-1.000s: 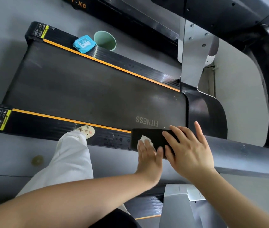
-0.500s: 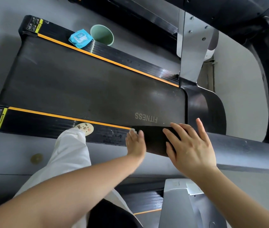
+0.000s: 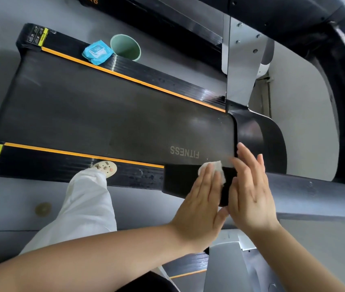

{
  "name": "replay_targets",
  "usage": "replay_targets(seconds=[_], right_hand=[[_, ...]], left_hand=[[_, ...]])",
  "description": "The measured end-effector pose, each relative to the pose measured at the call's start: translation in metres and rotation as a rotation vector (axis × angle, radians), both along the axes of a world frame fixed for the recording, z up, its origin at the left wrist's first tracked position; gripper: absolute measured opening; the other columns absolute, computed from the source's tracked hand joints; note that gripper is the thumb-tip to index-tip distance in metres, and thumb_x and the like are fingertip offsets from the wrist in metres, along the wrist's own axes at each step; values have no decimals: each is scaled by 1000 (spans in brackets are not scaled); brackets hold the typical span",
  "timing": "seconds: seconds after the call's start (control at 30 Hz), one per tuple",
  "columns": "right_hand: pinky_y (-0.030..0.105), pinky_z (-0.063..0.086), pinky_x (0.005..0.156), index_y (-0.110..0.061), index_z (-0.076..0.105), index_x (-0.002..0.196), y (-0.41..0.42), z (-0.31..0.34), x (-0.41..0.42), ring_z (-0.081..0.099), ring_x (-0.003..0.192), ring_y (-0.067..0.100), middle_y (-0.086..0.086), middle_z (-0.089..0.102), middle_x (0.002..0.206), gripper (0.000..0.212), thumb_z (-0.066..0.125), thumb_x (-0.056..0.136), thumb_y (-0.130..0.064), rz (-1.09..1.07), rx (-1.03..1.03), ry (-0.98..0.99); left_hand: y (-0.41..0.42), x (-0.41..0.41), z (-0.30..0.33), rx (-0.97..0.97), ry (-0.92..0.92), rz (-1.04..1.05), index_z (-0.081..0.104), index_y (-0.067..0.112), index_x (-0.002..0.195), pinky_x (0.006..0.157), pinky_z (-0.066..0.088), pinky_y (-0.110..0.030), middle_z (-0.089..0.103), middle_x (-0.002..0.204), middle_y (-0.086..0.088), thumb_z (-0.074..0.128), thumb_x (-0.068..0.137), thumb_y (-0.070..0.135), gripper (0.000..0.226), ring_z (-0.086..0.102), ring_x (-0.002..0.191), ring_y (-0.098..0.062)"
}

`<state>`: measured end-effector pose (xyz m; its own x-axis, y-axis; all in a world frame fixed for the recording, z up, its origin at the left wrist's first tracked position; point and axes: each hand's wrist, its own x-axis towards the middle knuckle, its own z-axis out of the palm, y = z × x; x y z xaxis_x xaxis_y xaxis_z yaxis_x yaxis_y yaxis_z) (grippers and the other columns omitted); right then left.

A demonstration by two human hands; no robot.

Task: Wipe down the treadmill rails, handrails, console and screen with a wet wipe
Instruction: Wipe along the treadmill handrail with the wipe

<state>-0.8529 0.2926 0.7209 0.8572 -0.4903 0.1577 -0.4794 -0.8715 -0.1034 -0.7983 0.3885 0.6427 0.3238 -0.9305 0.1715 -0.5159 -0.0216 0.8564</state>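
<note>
A black padded handrail end (image 3: 178,180) juts over the near side rail (image 3: 62,165) of the treadmill. My left hand (image 3: 201,199) lies flat on it with straight fingers, pressing a white wet wipe (image 3: 215,168) that shows beyond the fingertips. Just to the right, my right hand (image 3: 249,186) rests on the same handrail with fingers straight and spread, partly hiding its right part. The grey handrail arm (image 3: 314,197) runs on to the right. The black belt (image 3: 104,114) marked FITNESS lies below.
On the far side rail (image 3: 157,81) lie a blue wet-wipe pack (image 3: 96,52) and, beside it, a green cup (image 3: 126,47). A grey upright post (image 3: 241,70) rises at right. My white-trousered leg (image 3: 87,203) and shoe (image 3: 106,167) stand on the near rail.
My left hand slid left along the handrail, then back right with fingers flattened over the wipe, ending close beside my right hand. The right hand stayed on the handrail.
</note>
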Motion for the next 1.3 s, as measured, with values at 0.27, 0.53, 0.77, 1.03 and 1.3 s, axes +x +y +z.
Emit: replay_targets(seconds=[0.27, 0.53, 0.77, 1.03, 1.3], right_hand=[[44, 30, 108, -2, 54, 116, -10, 12, -9, 43, 120, 22, 17, 53, 130, 38, 29, 88, -11, -227, 10, -50], [41, 17, 112, -11, 56, 116, -15, 13, -17, 47, 119, 25, 10, 57, 128, 35, 32, 93, -24, -280, -31, 154], [54, 19, 110, -18, 65, 102, -10, 9, 9, 60, 103, 25, 2, 66, 114, 34, 39, 89, -35, -40, -180, 453], [53, 29, 106, -17, 67, 100, -6, 9, 13, 63, 87, 26, -3, 69, 96, 36, 40, 86, -37, -75, -205, 503], [51, 32, 105, -18, 67, 99, -5, 9, 15, 64, 86, 26, -3, 69, 93, 37, 40, 86, -39, -86, -192, 527]], left_hand=[[-25, 20, 10, -115, -88, -130, 29, 1, 140, 114, 20, -45, 39, 142, -18, 15, 100, 41, 58, 28, 134, -32], [-36, 41, -21, -94, -109, -262, 21, 12, 142, 115, 15, -48, 42, 137, -12, 5, 96, 55, 65, 38, 129, -28], [-20, 55, -71, 22, 5, -236, 25, 6, 141, 117, 5, -40, 38, 140, -14, 21, 96, 50, 63, 26, 133, -23], [-9, 62, -102, 140, 133, -161, 24, 8, 145, 116, 10, -28, 27, 144, -6, 18, 88, 53, 73, 13, 134, -12], [-3, 53, -121, 281, 444, -41, 20, 16, 145, 114, 20, -32, 16, 150, 0, 20, 95, 55, 63, 10, 141, -14]])
